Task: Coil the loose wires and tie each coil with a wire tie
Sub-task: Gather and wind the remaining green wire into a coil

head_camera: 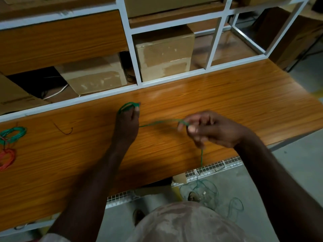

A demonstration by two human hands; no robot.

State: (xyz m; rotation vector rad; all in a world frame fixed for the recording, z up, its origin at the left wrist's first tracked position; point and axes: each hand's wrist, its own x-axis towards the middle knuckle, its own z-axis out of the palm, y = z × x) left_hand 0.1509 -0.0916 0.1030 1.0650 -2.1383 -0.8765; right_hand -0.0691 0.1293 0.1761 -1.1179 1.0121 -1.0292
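Note:
My left hand (127,124) is stretched over the wooden table (227,95), and loops of a green wire (158,122) wrap around its fingertips. The wire runs right from there to my right hand (208,130), which pinches it between thumb and fingers. Below my right hand the wire drops past the table's front edge to a loose green tangle (208,189) on the floor. At the table's left edge lie a tied green coil (13,134) and a red coil (7,158).
A short dark piece of wire (63,130) lies on the table left of my hands. Behind the table a white metal frame (134,58) holds cardboard boxes (165,53). White wire mesh (213,169) hangs under the table's front edge.

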